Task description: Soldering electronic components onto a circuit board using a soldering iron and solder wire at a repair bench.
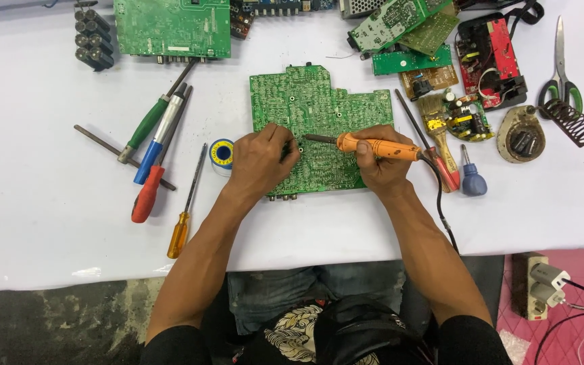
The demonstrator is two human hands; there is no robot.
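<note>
Two of our hands work over the large green circuit board (pixel 319 115) lying flat at the middle of the white table (pixel 35 230), and we place everything else from that board. Our right hand (pixel 381 165) rests on the board's lower right corner, fingers wrapped tight around the orange soldering iron (pixel 376 145), whose dark tip points left and meets the board near its middle; the iron's black cord runs off toward us past the board's right edge. Our left hand (pixel 261 159) lies on the board's lower left part, fingers pinched together close to the iron's tip, though we cannot tell what, if anything, they grip. Just left of the board sits a small solder spool (pixel 222 154), its blue and yellow face up. Farther left lie several screwdrivers (pixel 150 162) with green, blue, red and amber handles. Right of the board we see a brush (pixel 436 128) and a short blue screwdriver (pixel 472 179). Well to the right stands a coiled iron stand (pixel 576 122), holding no tool, with scissors (pixel 561 67) beside it. Beyond the board's far edge lie more green boards (pixel 170 27). Far left of it sits a cluster of black cylinders (pixel 93 37).
</note>
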